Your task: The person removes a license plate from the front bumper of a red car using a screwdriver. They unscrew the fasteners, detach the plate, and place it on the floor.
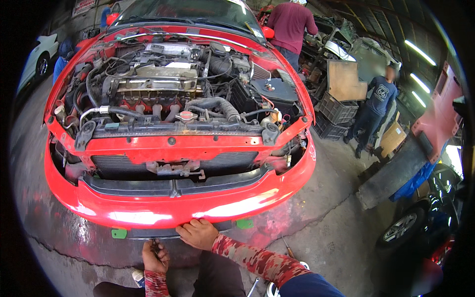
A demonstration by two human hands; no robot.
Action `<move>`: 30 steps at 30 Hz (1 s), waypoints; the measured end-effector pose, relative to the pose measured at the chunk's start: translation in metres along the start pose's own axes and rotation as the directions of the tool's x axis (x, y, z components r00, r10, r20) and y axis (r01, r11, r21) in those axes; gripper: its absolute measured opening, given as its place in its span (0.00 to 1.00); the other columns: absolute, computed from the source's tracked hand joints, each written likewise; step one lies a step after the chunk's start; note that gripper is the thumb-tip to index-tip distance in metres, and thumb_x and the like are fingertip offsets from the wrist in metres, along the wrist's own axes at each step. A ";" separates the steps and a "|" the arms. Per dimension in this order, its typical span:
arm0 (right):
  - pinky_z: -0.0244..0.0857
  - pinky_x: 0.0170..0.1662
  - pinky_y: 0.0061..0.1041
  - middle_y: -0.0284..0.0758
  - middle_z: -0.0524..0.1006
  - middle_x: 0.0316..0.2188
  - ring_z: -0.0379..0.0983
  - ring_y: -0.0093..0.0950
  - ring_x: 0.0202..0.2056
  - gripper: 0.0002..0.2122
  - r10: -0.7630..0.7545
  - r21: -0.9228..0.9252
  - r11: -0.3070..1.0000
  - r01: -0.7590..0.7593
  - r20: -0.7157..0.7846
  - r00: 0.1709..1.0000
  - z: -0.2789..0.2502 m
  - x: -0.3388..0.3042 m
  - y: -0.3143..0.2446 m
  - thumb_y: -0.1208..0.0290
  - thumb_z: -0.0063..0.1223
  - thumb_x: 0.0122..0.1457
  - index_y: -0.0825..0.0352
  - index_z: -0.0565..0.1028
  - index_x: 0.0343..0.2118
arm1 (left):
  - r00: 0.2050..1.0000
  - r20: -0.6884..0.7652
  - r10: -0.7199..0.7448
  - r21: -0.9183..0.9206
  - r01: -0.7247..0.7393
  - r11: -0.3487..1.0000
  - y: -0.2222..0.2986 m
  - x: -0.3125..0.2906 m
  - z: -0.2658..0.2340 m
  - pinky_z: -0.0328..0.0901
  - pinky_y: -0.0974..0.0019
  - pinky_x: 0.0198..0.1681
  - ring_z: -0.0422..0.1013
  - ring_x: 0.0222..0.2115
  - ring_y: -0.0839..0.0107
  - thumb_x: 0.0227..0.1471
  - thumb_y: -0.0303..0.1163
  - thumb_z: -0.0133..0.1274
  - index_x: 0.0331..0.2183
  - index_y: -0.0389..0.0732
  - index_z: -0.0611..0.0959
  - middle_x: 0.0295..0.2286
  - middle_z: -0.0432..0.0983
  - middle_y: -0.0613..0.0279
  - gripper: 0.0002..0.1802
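A red car front bumper (133, 210) curves across the view in front of me, with a dark strip (148, 232) along its lower edge. My right hand (199, 234) rests at that lower edge, its fingers curled against the bumper near the middle. Just below and to the left, my left hand (155, 256) is closed, palm side up, around something small and dark that I cannot make out. Green tabs (119, 233) show at the bumper's underside, on both sides of my hands.
Above the bumper lies the open engine bay (153, 84). A screwdriver-like tool (288, 246) and a wrench (253, 286) lie on the floor to my right. One person (292, 24) stands beside the car, another (378, 99) near black crates (336, 109). A dark car (403, 225) stands at right.
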State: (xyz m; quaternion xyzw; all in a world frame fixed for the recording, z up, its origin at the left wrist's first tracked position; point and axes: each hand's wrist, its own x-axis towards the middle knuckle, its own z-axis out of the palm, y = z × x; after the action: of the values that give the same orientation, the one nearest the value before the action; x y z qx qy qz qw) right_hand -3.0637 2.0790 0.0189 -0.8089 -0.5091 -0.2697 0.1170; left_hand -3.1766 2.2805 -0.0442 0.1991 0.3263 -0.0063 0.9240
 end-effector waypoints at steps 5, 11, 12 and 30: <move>0.62 0.32 0.25 0.24 0.71 0.26 0.68 0.23 0.31 0.14 -0.038 -0.079 0.996 0.037 -0.009 0.999 0.001 0.002 0.001 0.60 0.58 0.49 0.56 0.75 0.40 | 0.936 -0.196 0.292 0.116 -0.274 0.955 -0.010 -0.005 0.010 0.46 0.76 0.11 0.54 0.13 0.82 0.59 0.38 0.51 0.29 0.48 0.73 0.19 0.65 0.71 0.08; 0.62 0.30 0.27 0.23 0.68 0.23 0.67 0.23 0.29 0.14 -0.022 -0.098 0.995 0.019 -0.023 1.000 0.004 0.005 -0.001 0.56 0.61 0.46 0.54 0.74 0.34 | 0.943 -0.092 0.319 0.129 -0.306 0.943 -0.011 -0.014 0.015 0.47 0.78 0.12 0.53 0.12 0.84 0.58 0.30 0.54 0.30 0.46 0.73 0.19 0.64 0.73 0.06; 0.62 0.31 0.28 0.23 0.68 0.23 0.67 0.23 0.29 0.14 -0.018 -0.107 0.994 0.018 -0.002 1.000 0.003 0.005 -0.002 0.56 0.62 0.45 0.54 0.74 0.34 | 0.946 -0.082 0.314 0.140 -0.301 0.943 -0.011 -0.014 0.015 0.47 0.78 0.12 0.54 0.13 0.84 0.59 0.31 0.53 0.30 0.45 0.73 0.20 0.64 0.72 0.06; 0.58 0.32 0.29 0.25 0.70 0.23 0.67 0.26 0.29 0.19 -0.027 -0.025 0.999 0.028 0.026 0.999 -0.001 0.012 -0.003 0.57 0.66 0.43 0.58 0.76 0.38 | 0.992 0.106 -0.064 -0.226 0.087 0.970 -0.002 -0.002 0.015 0.46 0.75 0.15 0.53 0.15 0.80 0.63 0.43 0.38 0.30 0.48 0.70 0.22 0.64 0.71 0.13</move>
State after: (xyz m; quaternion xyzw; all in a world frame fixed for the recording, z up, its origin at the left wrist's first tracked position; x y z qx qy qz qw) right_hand -3.0622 2.0893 0.0260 -0.8066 -0.5183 -0.2673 0.0964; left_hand -3.1692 2.2730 -0.0327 0.0773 0.2864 -0.0134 0.9549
